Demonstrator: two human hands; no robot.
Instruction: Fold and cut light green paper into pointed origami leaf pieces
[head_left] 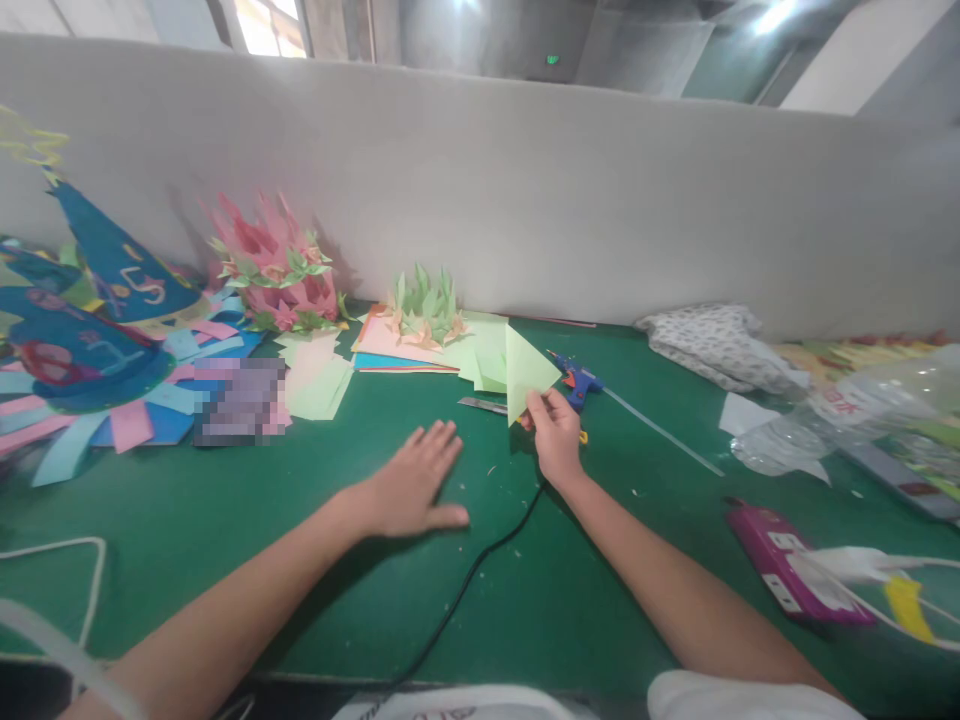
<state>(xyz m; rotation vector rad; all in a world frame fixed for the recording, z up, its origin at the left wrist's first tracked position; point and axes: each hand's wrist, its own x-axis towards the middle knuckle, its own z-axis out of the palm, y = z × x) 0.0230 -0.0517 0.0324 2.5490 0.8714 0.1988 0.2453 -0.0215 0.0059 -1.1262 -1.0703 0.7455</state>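
My right hand pinches a pale green folded paper triangle by its lower edge, holding it above the table. Flat over the green tabletop, palm down with fingers spread, my left hand holds nothing. Partly behind the right hand lies a blue glue gun with a long clear glue stick reaching out to the right. A utility knife rests just left of the paper triangle. Sheets of green paper lie behind it.
Paper crowns, one pink and one green, stand at the back. Blue cone hats fill the left. A plastic bottle, patterned cloth and purple power strip sit right. A black cord crosses the front.
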